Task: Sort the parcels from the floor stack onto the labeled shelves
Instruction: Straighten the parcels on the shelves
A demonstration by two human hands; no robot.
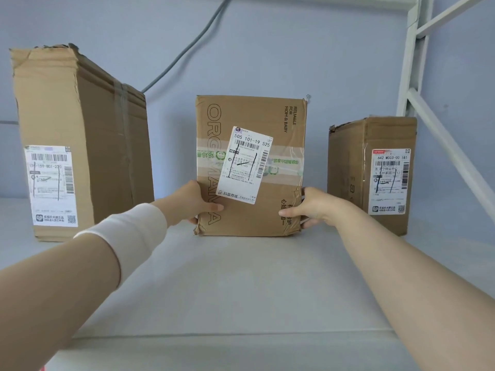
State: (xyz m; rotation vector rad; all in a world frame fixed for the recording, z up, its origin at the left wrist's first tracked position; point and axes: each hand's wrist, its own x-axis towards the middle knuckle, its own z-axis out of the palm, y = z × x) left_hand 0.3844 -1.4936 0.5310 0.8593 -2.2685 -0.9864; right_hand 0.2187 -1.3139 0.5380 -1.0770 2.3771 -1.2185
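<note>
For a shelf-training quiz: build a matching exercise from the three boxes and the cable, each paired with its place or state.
Things:
1. tall box
2. middle box
3. small box
4. grey cable

Places or states:
A. runs along the wall behind
B. gripped at its lower sides by the left hand and the right hand
C. far right, beside the white frame
D. far left, top edge torn

Pairs: 1-D, 2-B, 3-C, 4-A

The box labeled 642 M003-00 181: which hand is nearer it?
Right. The right hand grips the center parcel at its right edge, a short gap left of the 642 box; the left hand grips the parcel's opposite edge, farther away.
</note>
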